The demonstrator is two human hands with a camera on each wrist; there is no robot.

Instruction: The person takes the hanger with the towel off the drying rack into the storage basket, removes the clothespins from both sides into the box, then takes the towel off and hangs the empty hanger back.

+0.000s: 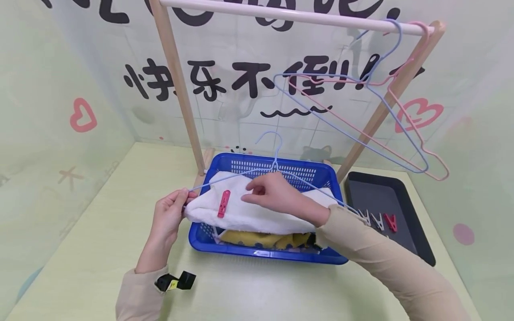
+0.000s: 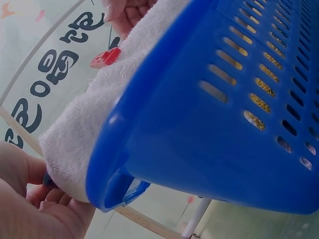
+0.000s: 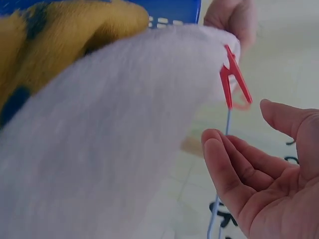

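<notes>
A white fluffy towel [image 1: 257, 222] lies along a light blue clothes hanger [image 1: 275, 166], over the blue basket [image 1: 263, 253]. My left hand [image 1: 168, 214] pinches the hanger's left end together with the towel's corner, thumb on top. On the towel's left part sits a red clothespin [image 1: 223, 203], whose spread handles show in the right wrist view. My right hand [image 3: 259, 174] hovers beside that clothespin, thumb and fingers apart, with nothing between them. A yellow cloth [image 1: 261, 239] with dark blue spots lies in the basket under the towel.
A wooden rack with a white rod [image 1: 297, 17] stands behind the basket. From its right end hang a blue hanger [image 1: 425, 162] and a pink hanger [image 1: 446, 169]. To the right, a dark tray [image 1: 417, 249] holds white clothespins [image 1: 377, 221] and a red clothespin [image 1: 390, 223].
</notes>
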